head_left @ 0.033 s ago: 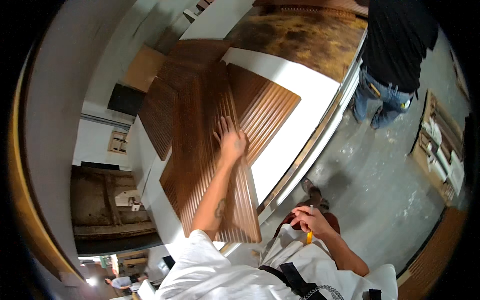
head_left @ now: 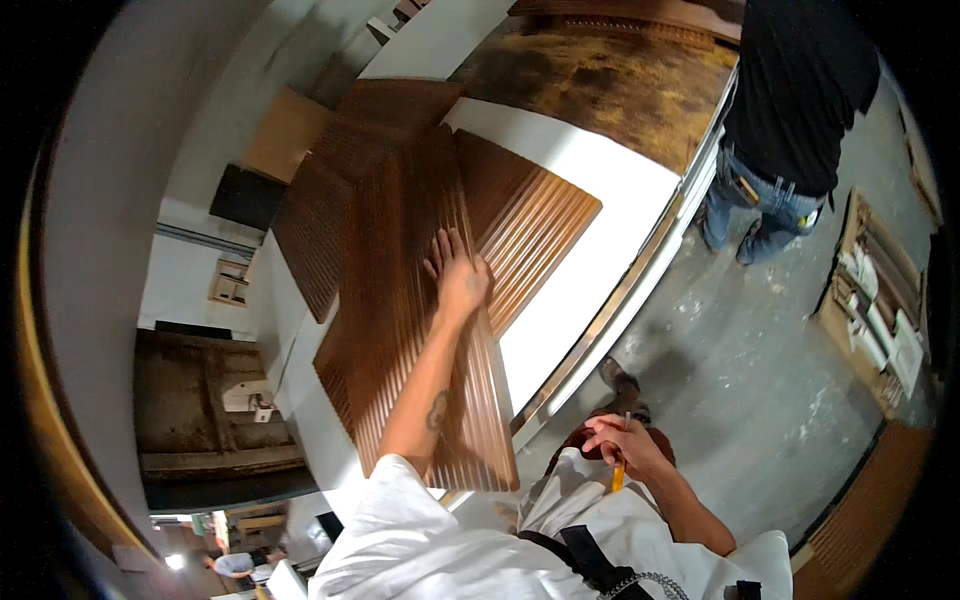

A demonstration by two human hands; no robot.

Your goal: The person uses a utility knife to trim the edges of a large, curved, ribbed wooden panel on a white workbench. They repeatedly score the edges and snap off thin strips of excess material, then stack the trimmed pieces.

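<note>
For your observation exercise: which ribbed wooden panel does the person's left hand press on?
The long ribbed panel nearest the person; left hand lies flat on it, others lie beyond.

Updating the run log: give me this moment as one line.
left hand: flat on ribbed brown panel | right hand: holds yellow pencil-like tool near waist | panels on white table | another person at far side

Person is wearing a white short-sleeved shirt, sleeve ending above the elbow at 7 o'clock. Left hand (head_left: 458, 283) is showing bare, 1 small dark tattoo sitting on the forearm. Right hand (head_left: 622, 443) is bare too. A black strap and a grey beaded chain are crossing the chest at 6 o'clock.
</note>
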